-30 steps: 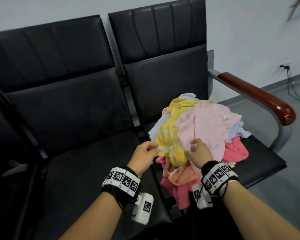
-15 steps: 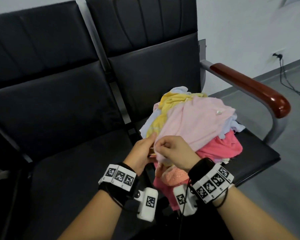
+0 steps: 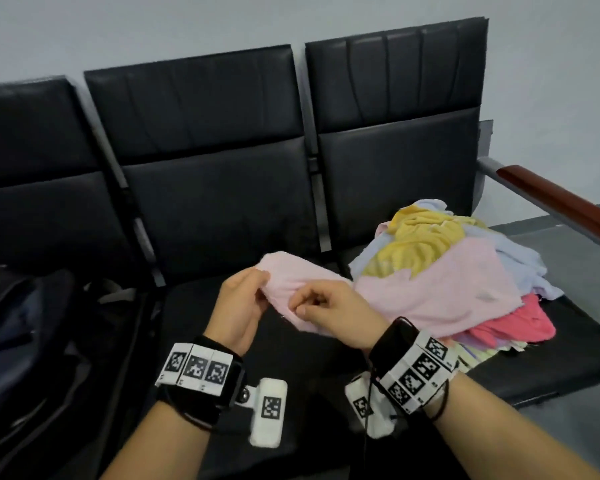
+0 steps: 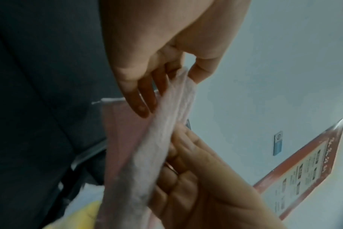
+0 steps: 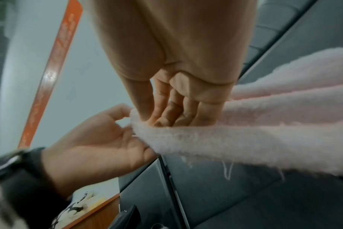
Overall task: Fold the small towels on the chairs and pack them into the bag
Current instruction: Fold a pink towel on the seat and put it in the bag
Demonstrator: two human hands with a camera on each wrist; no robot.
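Observation:
A pale pink towel (image 3: 430, 292) stretches from the heap of small towels (image 3: 426, 233) on the right chair out over the middle seat (image 3: 194, 317). My left hand (image 3: 257, 289) pinches its left end between thumb and fingers. My right hand (image 3: 302, 303) grips the same edge just beside it, fingers curled over the cloth. The left wrist view shows the pink towel (image 4: 157, 147) running between both hands. In the right wrist view my fingers (image 5: 166, 114) press into the fluffy pink towel (image 5: 264, 127). A dark bag (image 3: 21, 327) lies on the left chair.
Three black padded chairs stand in a row against a pale wall. A wooden armrest (image 3: 568, 206) on a metal frame bounds the right chair. Yellow, light blue and deep pink towels (image 3: 520, 323) lie in the heap. Grey floor lies to the right.
Both hands have moved left from the heap, drawing the pink towel's edge out over the middle seat. The head view has swung left, bringing the bag into sight.

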